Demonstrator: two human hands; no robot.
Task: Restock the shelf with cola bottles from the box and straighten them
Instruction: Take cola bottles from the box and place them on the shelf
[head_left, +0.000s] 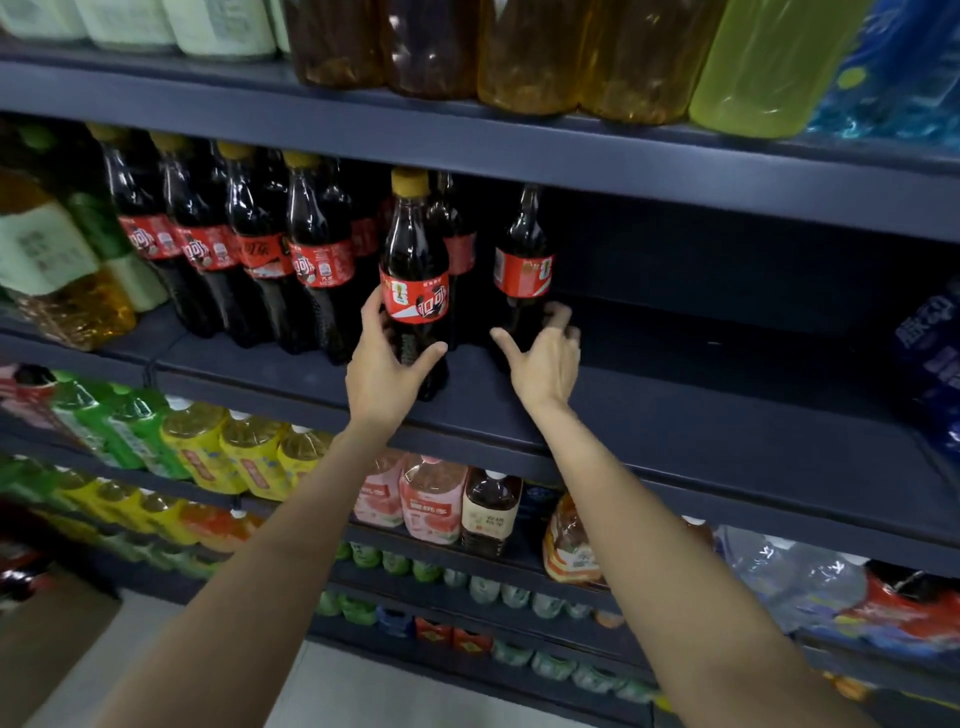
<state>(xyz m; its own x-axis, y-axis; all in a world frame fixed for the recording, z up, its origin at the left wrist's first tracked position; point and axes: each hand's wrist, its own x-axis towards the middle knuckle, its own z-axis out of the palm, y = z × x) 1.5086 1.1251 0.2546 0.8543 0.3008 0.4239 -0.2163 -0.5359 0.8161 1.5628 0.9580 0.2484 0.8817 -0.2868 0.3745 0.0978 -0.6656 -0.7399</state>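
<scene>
Now, at the shelf: both arms reach up to the dark middle shelf (675, 415), bare forearms, no sleeves.
Left hand: the left hand (387, 364) wraps the lower body of a cola bottle (415, 270), thumb on the right side, fingers on the left side under the red label. The grip is closed around the bottle.
Held bottle: it has a yellow cap and stands upright near the front edge of the shelf, its base hidden partly by the hand. I cannot tell if the base touches the shelf.
Right hand: the right hand (545, 358) is spread, thumb pointing to the left, fingers curled loosely around the base of a second bottle (522, 260). If the fingers press on it I cannot tell; the picture is blurred there.
Second bottle: it stands deeper on the shelf, to the right of the held one, its label turned partly sideways.
Cola row: a row of cola bottles (228, 244) stands along the left part of the same shelf, just beside the held bottle, some leaning a little in the wide view.
Right part of shelf: dark and bare up to blue packs (935, 364) at the right edge.
Upper shelf: large amber bottles (519, 52) lie or stand above.
Lower shelf: yellow drinks (244, 452) and pink drinks (431, 499) stand below.
</scene>
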